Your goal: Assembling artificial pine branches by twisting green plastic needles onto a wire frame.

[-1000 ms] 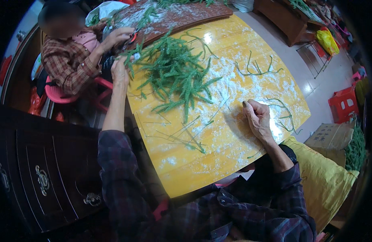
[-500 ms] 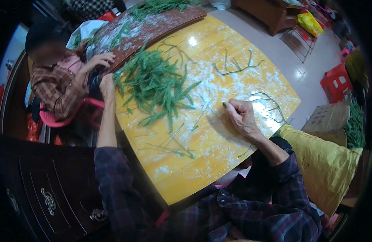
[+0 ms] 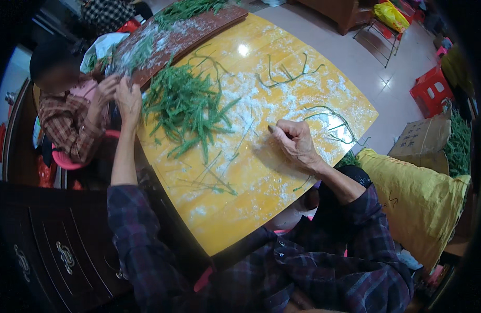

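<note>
My left hand (image 3: pixel 128 100) reaches to the far left edge of the yellow table (image 3: pixel 240 208), beside a heap of green stems (image 3: pixel 185 107). Its back faces me, so its grip is hidden. A seated child's hands (image 3: pixel 105 87) are right next to it. My right hand (image 3: pixel 295 142) rests on the floury tabletop with fingers curled into a loose fist, just right of the heap. A few thin stems (image 3: pixel 214 177) lie in front of it, and looped long stems (image 3: pixel 334 122) lie to its right.
A brown wooden board (image 3: pixel 198 28) dusted with white powder and more greens lies along the table's far edge. A dark carved cabinet (image 3: pixel 47 245) stands at my left. A yellow sack (image 3: pixel 418 198), a cardboard box (image 3: pixel 423 138) and a red stool (image 3: pixel 431 88) are at the right.
The view has shifted, so everything sits a little differently in the picture. Both my hands stay at the same places on the table. The child's hands have come closer to my left hand.
</note>
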A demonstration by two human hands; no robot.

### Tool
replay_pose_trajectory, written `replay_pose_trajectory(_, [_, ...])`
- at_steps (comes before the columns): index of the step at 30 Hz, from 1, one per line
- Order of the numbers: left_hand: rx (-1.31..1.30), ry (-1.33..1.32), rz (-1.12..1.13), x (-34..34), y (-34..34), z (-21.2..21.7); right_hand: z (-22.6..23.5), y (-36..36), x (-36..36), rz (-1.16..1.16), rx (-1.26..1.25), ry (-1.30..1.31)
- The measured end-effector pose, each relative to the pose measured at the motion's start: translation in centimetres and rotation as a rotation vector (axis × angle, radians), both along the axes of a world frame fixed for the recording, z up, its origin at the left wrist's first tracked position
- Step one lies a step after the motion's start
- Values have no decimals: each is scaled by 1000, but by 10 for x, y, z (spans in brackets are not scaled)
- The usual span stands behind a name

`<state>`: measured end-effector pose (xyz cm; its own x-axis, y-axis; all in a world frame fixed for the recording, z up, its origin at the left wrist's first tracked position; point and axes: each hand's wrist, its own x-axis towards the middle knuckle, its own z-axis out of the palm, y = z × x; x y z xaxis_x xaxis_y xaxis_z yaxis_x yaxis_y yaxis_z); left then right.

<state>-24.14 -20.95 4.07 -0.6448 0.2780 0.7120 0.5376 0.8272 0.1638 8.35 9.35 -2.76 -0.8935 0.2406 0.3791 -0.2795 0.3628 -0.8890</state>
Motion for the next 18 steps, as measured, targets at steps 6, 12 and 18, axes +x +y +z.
replay_pose_trajectory(6, [55,-172,-90,-35,16,1,6,5,3,-27,-64,-46])
replay_pose_trajectory(12, [-38,-164,-34,-101,23,-5,13,6,5,-11,-15,-103])
replay_pose_trajectory(18, [-178,-187,269,-162,10,-25,16,4,7,57,-9,-132])
